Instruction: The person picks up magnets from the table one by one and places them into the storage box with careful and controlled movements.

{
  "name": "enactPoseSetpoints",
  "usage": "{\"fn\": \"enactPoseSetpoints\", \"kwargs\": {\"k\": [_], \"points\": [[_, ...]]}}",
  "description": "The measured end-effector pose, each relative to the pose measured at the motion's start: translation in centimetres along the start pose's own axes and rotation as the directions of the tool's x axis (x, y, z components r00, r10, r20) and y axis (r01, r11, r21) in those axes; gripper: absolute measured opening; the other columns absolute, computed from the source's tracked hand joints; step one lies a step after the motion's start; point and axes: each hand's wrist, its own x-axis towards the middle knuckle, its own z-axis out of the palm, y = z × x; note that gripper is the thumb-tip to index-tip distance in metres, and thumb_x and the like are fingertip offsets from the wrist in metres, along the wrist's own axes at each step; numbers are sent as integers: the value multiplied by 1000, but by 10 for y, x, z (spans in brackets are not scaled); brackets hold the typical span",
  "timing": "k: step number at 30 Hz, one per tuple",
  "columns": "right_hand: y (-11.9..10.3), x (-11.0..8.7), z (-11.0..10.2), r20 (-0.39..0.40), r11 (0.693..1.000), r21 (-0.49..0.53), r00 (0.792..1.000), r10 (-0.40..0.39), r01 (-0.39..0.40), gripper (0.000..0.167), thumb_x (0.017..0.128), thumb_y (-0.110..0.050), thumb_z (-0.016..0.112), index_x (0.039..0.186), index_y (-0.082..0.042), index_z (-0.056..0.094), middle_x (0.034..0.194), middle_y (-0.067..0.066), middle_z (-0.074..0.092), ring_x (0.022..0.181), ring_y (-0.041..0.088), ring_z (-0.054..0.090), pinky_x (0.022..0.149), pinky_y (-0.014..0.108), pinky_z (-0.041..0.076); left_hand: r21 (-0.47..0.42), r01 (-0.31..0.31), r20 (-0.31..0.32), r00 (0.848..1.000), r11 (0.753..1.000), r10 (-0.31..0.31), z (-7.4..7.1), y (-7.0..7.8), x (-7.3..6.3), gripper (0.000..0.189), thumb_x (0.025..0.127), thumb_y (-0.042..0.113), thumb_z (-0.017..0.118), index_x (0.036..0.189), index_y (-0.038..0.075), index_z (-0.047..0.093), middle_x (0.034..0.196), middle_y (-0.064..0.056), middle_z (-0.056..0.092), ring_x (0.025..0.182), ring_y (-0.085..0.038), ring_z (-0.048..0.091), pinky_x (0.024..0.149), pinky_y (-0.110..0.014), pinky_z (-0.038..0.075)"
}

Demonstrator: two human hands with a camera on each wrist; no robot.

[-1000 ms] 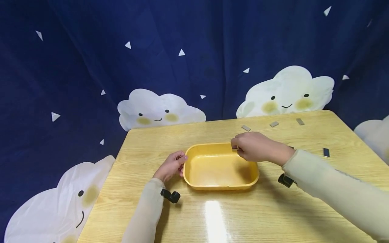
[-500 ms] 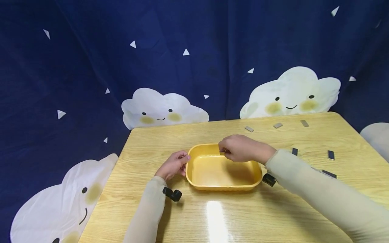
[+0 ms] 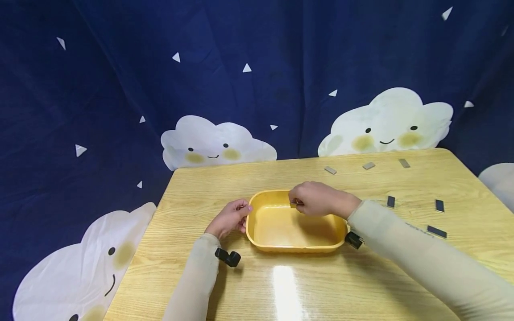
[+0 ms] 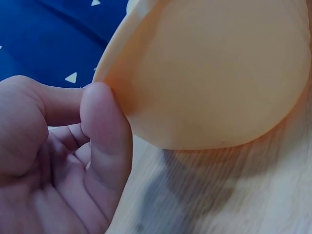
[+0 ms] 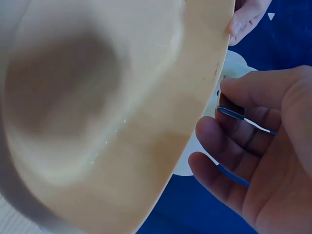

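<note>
Cloud-printed blue curtain across upper frame. At centre, yellow rounded tray, pinched at left end by left hand; toward its far side (slightly right of centre), thin tile, pinched by right hand.

Brightly lit head view, white glare streak on the near part of the worktop, well inside its left edge, soft shadow in the yellow tray under the right hand, dimmer, softer wrist views.
</note>
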Motion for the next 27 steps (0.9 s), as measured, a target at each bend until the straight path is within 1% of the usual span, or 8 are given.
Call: {"fn": "enactPoseSetpoints", "kwargs": {"k": [4,9,11,14,19,24,27], "points": [[1,3,2,9,1000,11,1000,5,-5,14,81,1,63,77,-12,61,69,-4,55,63,7,44,60,22,40,-11,-1,15,1000,1000,1,0,-2,1,20,103,16,50,97,-3,47,68,0,49,56,-11,49,50,-21,49],[2,11,6,9,1000,22,1000,7,-7,15,81,1,62,76,-13,61,69,-5,53,62,7,43,60,22,38,-23,4,24,1000,1000,-3,-1,-2,2,20,104,16,49,96,-2,47,67,0,50,56,-10,49,50,-21,48],[1,14,7,5,1000,20,1000,4,-4,14,81,2,62,76,-12,61,69,-5,54,63,8,43,60,22,39,-26,3,25,1000,1000,-2,-2,-2,2,20,104,16,49,96,-3,47,68,0,49,56,-10,49,50,-20,48],[-2,20,11,19,1000,23,1000,5,-6,12,81,1,62,79,-10,64,71,-3,59,64,8,46,61,23,43,-24,10,23,1000,1000,-10,-3,-2,1,21,104,17,50,97,-3,46,68,0,49,56,-11,49,50,-21,48],[-7,27,14,64,1000,11,998,21,-22,10,83,0,63,82,-9,67,76,1,66,66,9,51,63,26,47,-16,24,12,1000,1000,-24,-4,-1,0,20,104,18,51,94,1,47,68,-1,48,56,-11,49,50,-21,48],[-8,32,16,82,999,5,996,36,-36,12,82,2,62,82,-9,68,77,2,67,66,11,53,64,27,48,-27,17,26,1000,1000,-16,-4,0,2,19,104,18,51,92,4,47,69,0,48,57,-11,49,50,-21,48],[-6,36,20,89,999,6,995,40,-40,13,82,2,62,84,-9,69,78,1,68,69,11,55,66,27,50,-35,18,33,999,999,-17,-4,-2,3,19,104,18,51,90,5,46,68,0,49,56,-11,49,49,-20,48]]}}
